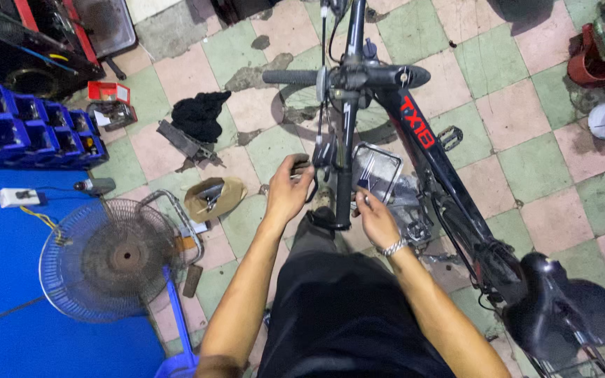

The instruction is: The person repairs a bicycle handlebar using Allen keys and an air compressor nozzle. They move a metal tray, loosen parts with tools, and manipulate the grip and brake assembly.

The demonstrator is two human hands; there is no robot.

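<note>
A black bicycle stands in front of me, its handlebar turned so one grip points at me. My left hand is closed around the brake lever and shifter unit on the left side of the bar. My right hand, with a metal bracelet on the wrist, holds a thin tool beside the near grip. The black saddle is at the lower right.
A metal tray with small tools lies on the tiled floor behind the bar. A floor fan lies at the left beside blue parts bins, a black rag and a cardboard dish holding tools.
</note>
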